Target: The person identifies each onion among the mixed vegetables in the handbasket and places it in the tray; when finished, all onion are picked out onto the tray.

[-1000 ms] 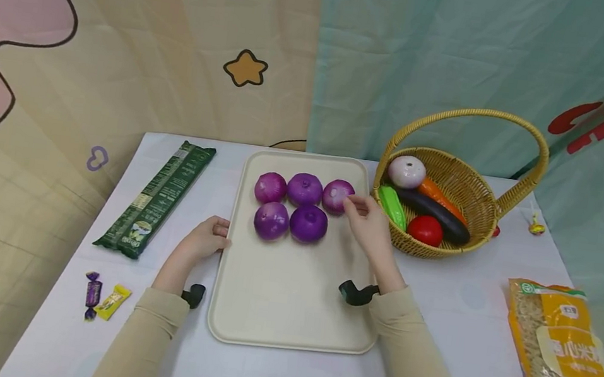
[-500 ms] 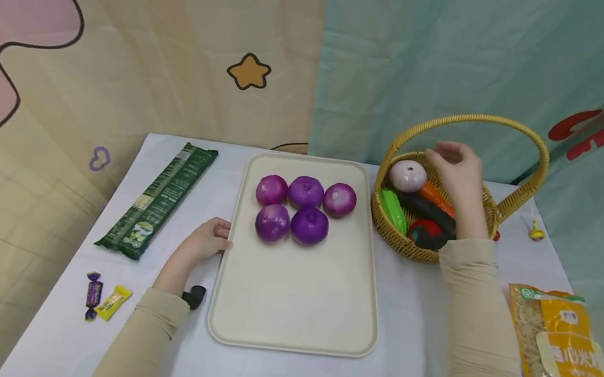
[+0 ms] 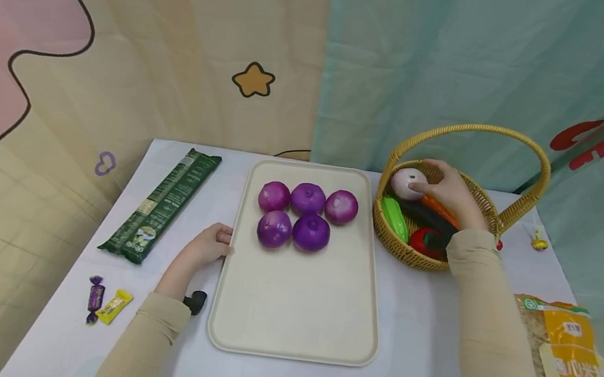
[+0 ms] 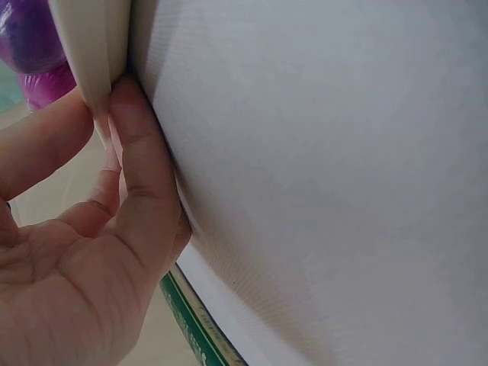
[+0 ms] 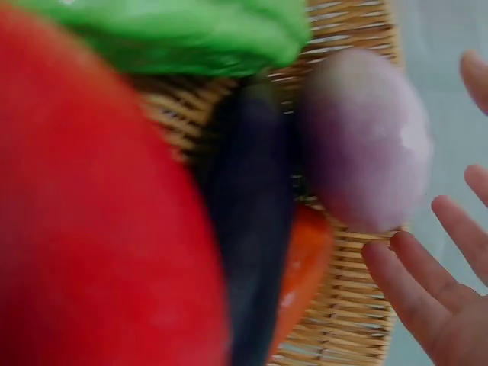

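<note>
My left hand [image 3: 208, 245] pinches the left rim of a cream tray [image 3: 293, 315], thumb on top and fingers beneath, as the left wrist view shows. Several purple onions [image 3: 311, 233] sit in two rows on the tray's far half. Over a wicker basket [image 3: 405, 253], my right hand [image 3: 449, 189] reaches to a pale purple, onion-like vegetable [image 3: 407, 183]. Its fingers [image 5: 396, 282] are spread beside that vegetable in the right wrist view, not gripping it. A dark eggplant [image 5: 248, 221], an orange carrot [image 5: 301, 267], a green pepper [image 3: 394, 218] and a red tomato [image 3: 425, 243] share the basket.
The basket's tall handle [image 3: 476, 130] arches above the right hand. A green packet [image 3: 162, 208] lies left of the tray, with purple [image 3: 95, 300] and yellow candies [image 3: 114, 306] nearer. At the right are a yellow food bag [image 3: 571, 364] and a small golden candy [image 3: 539, 243].
My right hand has left the onion at the tray's far right, gone over the basket, then lowered toward the pale vegetable. The left hand stays at the tray rim.
</note>
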`<state>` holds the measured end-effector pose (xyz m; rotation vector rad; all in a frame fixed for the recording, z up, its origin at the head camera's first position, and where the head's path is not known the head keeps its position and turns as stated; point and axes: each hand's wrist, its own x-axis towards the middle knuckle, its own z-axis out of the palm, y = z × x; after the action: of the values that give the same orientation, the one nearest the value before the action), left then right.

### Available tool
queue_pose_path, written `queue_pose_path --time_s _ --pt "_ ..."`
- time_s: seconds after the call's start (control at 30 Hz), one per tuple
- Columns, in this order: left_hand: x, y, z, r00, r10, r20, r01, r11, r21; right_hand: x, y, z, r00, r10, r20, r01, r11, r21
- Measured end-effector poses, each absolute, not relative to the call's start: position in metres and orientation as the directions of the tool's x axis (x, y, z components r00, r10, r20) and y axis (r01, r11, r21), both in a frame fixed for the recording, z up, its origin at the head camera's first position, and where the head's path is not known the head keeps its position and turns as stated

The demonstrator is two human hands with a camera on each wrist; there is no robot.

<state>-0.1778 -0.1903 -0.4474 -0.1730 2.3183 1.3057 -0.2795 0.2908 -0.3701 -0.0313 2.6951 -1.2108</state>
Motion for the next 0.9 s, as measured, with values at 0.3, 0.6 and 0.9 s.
queue_pose_path --time_s 0.3,0.6,0.9 --pt "-0.177 -0.190 -0.450 -0.885 0.102 -0.455 -0.339 0.531 0.777 -0.291 0.287 -0.391 -0.959 -0.161 -0.236 0.052 0.714 -0.698" --pt "-0.178 -0.189 -0.453 -0.886 0.105 -0.451 -0.332 0.536 0.776 -0.285 0.278 -0.389 -0.966 -0.094 -0.242 0.104 0.712 -0.694" --pt "-0.178 -0.191 -0.450 -0.889 0.114 -0.443 -0.321 0.535 0.782 -0.248 0.276 -0.357 -0.985 -0.090 -0.148 0.051 0.666 -0.744"
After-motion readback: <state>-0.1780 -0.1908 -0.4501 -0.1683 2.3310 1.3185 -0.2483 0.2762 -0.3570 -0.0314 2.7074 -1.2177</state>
